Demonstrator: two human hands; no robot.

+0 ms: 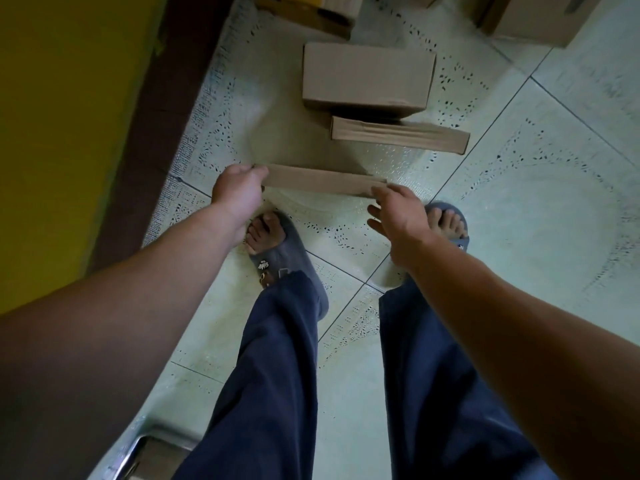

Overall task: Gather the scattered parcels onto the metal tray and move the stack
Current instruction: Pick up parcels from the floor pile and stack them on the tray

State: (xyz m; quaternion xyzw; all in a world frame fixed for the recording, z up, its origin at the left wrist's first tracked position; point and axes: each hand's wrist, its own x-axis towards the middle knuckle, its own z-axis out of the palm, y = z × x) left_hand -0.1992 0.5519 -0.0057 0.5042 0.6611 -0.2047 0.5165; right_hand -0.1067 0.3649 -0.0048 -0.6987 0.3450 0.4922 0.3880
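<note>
A flat cardboard parcel is held just above the tiled floor in front of my feet. My left hand grips its left end and my right hand grips its right end. Beyond it a long narrow parcel lies on the floor. A larger box-shaped parcel sits right behind that one. The corner of the metal tray shows at the bottom left, behind my left leg, with a brown parcel on it, mostly hidden.
A yellow wall with a dark brown skirting runs along the left. More cardboard boxes stand at the top edge and the top right. My feet in grey slippers stand on the pale green tiles.
</note>
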